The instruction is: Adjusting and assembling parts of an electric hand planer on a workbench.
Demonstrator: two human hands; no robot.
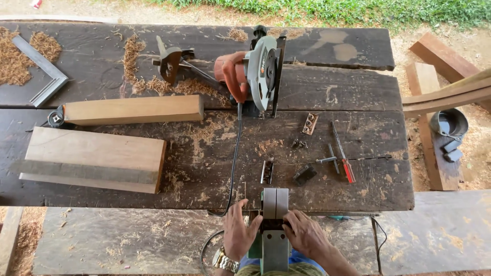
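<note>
The electric planer (275, 225) lies upside down at the near edge of the tabletop (358, 92), its grey sole plates facing up. Its long axis runs straight away from the person — near end toward the body, far end toward the circular saw (253, 71).

The left hand (239, 230) rests on the planer's left flank, fingers curled against the body at the gap between the two plates. The right hand (306, 235) mirrors it on the right flank, fingertips at the same gap. Both hands touch the tool; whether either grips anything small there cannot be told. Neither hand is nearer — the planer sits centred between them.

Just beyond, on the tabletop, lie a small metal blade piece (267, 171), a dark block (305, 174), a T-shaped wrench (330, 159) and a red-handled screwdriver (343, 153). Two timber blocks (92, 158) lie well to the left.
</note>
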